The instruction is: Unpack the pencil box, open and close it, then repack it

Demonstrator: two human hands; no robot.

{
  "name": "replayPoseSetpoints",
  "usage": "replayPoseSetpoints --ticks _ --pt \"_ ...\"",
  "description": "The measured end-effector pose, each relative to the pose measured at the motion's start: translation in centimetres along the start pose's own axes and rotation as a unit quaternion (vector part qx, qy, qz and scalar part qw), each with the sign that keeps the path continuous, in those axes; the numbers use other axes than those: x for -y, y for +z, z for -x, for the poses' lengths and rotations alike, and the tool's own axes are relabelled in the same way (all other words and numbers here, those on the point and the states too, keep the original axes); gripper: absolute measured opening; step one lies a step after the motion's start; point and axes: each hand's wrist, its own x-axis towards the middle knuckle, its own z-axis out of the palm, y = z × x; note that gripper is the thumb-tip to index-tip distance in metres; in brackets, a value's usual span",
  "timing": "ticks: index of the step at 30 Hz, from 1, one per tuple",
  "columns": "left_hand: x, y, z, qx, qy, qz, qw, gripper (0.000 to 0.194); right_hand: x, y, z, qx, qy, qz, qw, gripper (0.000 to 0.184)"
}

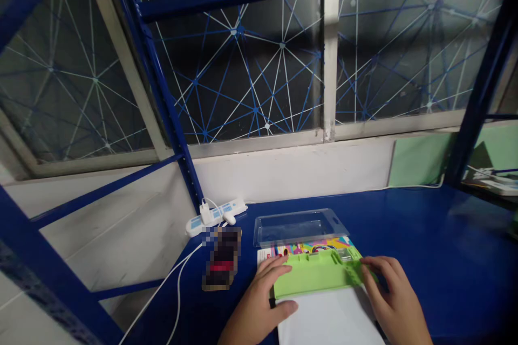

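A lime-green plastic tray [311, 277], long and shallow, has small raised fittings along its back edge and at its right end. A white sheet [327, 318] lies at its near side. My left hand [265, 296] grips the tray's left end, fingers over the back corner and thumb out in front above the sheet. At the tray's right end, my right hand [390, 285] pinches the edge between thumb and fingers. Partly hidden behind the tray is a colourful printed card [299, 248]. Farther back lies a clear plastic blister pack [299, 226].
A phone [222, 259], blurred out, lies left of my left hand on the blue table [445, 259]. Behind it a white power strip [216, 216] holds plugs, with white cables [178, 285] running toward the near left. Blue metal posts [162, 86] rise before the windows.
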Motion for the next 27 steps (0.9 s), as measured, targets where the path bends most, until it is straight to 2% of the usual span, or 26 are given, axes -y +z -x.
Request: replayPoseSetpoints --ticks 6,10,13,16,18,19,22,24,25,27 --pt "0.2 0.0 0.0 -0.004 0.006 -0.005 1.000 0.056 -0.4 0.0 0.4 -0.002 -0.023 0.004 1.000 0.019" --pt "0.2 -0.1 0.1 -0.004 0.026 0.005 1.000 0.051 0.0 -0.2 0.6 -0.015 -0.009 -0.036 0.999 0.019" --pt "0.4 -0.3 0.3 -0.001 0.065 0.019 0.998 0.065 0.2 -0.6 0.3 -0.033 0.026 -0.079 0.996 0.022" --pt "0.8 -0.5 0.3 -0.011 0.074 0.023 0.997 0.089 -0.1 -1.0 -0.2 -0.044 0.110 -0.132 0.984 0.029" --pt "1.2 -0.6 -0.2 -0.010 0.041 0.046 0.998 0.105 -0.7 -1.3 -0.5 -0.042 0.186 -0.180 0.965 0.035" --pt "1.4 -0.6 -0.6 -0.004 0.017 0.064 0.998 0.107 -1.0 -1.3 -0.7 -0.038 0.222 -0.208 0.952 0.037" --pt "2.1 -0.6 -1.8 0.030 -0.042 0.116 0.992 0.082 -1.8 -1.4 -0.9 -0.015 0.296 -0.300 0.907 0.040" --pt "2.4 -0.7 -2.2 0.045 -0.050 0.125 0.990 0.071 -2.0 -1.4 -0.9 0.014 0.326 -0.354 0.876 0.040" --pt "2.5 -0.8 -2.2 0.054 -0.049 0.129 0.989 0.072 -2.0 -1.4 -0.9 0.024 0.340 -0.377 0.861 0.039" --pt "2.5 -0.9 -1.7 0.074 -0.042 0.138 0.987 0.087 -1.8 -1.5 -0.9 0.027 0.362 -0.413 0.835 0.040"
